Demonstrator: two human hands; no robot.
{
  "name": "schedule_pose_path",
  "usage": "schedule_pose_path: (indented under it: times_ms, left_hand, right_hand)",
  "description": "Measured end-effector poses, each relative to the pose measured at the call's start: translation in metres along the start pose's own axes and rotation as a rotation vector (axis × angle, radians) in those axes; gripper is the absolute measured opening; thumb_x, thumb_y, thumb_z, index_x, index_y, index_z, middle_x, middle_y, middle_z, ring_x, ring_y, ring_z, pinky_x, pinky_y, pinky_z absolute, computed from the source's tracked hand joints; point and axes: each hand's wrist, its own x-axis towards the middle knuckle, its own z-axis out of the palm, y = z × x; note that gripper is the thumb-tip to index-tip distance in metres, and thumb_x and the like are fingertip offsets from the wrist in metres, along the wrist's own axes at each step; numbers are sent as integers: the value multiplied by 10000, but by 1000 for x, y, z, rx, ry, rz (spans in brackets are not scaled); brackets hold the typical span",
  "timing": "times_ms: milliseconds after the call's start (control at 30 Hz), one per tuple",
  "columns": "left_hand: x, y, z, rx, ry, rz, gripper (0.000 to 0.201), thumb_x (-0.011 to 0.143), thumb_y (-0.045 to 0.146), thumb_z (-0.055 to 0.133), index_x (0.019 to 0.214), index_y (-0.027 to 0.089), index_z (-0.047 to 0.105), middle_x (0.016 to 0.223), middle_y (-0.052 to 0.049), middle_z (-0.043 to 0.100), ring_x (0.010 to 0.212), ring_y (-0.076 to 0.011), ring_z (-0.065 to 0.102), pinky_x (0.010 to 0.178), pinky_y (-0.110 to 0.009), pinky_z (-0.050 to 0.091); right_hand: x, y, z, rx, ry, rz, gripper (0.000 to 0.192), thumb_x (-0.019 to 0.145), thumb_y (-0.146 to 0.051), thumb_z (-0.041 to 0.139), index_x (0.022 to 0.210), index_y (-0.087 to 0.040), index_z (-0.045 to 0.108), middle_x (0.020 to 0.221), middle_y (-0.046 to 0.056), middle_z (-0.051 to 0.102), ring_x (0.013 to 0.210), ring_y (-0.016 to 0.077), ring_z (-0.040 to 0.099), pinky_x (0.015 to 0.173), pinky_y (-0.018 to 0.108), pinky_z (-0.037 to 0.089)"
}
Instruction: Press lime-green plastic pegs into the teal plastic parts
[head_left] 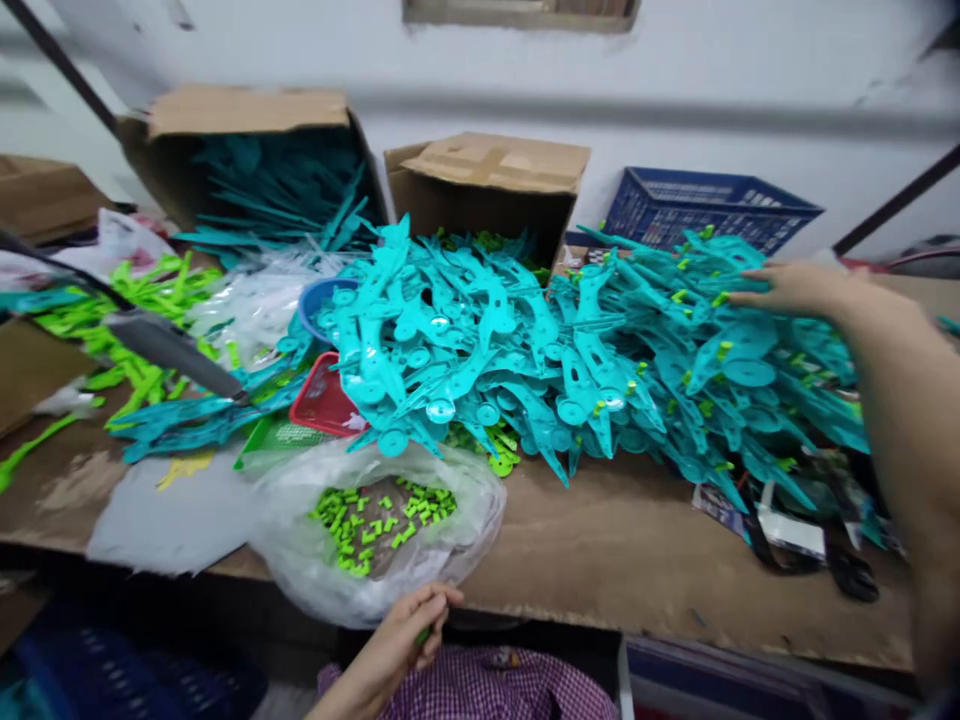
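My left hand (424,622) is closed in front of the table edge, with a bit of a small green plastic piece (423,636) showing between its fingers. Just beyond it, a clear plastic bag (480,515) lies spread on the table with many small green plastic pieces (352,525) inside. At the right, my right hand (799,287) reaches over a heap of turquoise plastic parts (750,370), several of them fitted with small green pieces. Its fingers are stretched out and apart at the top of that heap. Another heap of turquoise parts (480,320) fills the middle.
Two cardboard boxes (247,110) (502,160) and a blue crate (712,205) line the back. A red tray (319,395), a grey tool with a cable (172,350) and bright green parts (142,300) lie left. Black-handled items (851,575) lie at the right edge.
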Motion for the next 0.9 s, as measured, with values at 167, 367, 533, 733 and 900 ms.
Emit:
schedule_pose_path:
  times_ms: [167, 367, 533, 733, 900]
  left_hand:
    - [-14, 44, 11, -268, 105, 230, 443, 656, 506, 835, 915, 160, 738, 756, 17, 521, 504, -21, 369, 439, -179, 258]
    - [9, 130, 14, -202, 378, 845, 357, 749, 486, 765, 934, 183, 735, 526, 77, 356, 459, -45, 285, 435, -192, 212]
    - [27, 175, -2, -280, 454, 1002, 373, 751, 524, 727, 890, 179, 690, 552, 86, 325, 435, -45, 220, 419, -219, 155]
    - [6, 112, -21, -136, 454, 891, 368, 801, 534, 680, 892, 179, 714, 533, 74, 344, 449, -64, 271, 438, -226, 181]
    - [-24, 83, -41, -1, 472, 829, 344, 818, 520, 673, 926, 200, 736, 519, 48, 438, 475, -98, 395, 463, -229, 285]
  right_hand:
    - [-80, -112, -46, 213, 301, -162, 429, 962, -409, 504, 1277, -148, 632, 1295, 197, 629, 1211, 306, 584, 974, 443, 455]
    - [-188, -272, -17, 685, -27, -449, 306, 941, -385, 496, 1048, -214, 727, 1085, 108, 725, 931, 275, 681, 760, 378, 514]
    - [-234, -340, -36, 1091, -85, -550, 309, 956, -434, 481, 1025, -256, 724, 1022, 63, 739, 944, 237, 683, 836, 370, 529]
    - [-188, -446, -61, 1008, -62, -514, 488, 940, -488, 479, 1287, -171, 613, 1314, 136, 618, 1226, 311, 560, 1032, 453, 449]
    - [-151, -512, -44, 852, -269, -473, 918, 705, -421, 748, 1500, -148, 379, 1500, 201, 427, 1323, 460, 434, 1042, 617, 395]
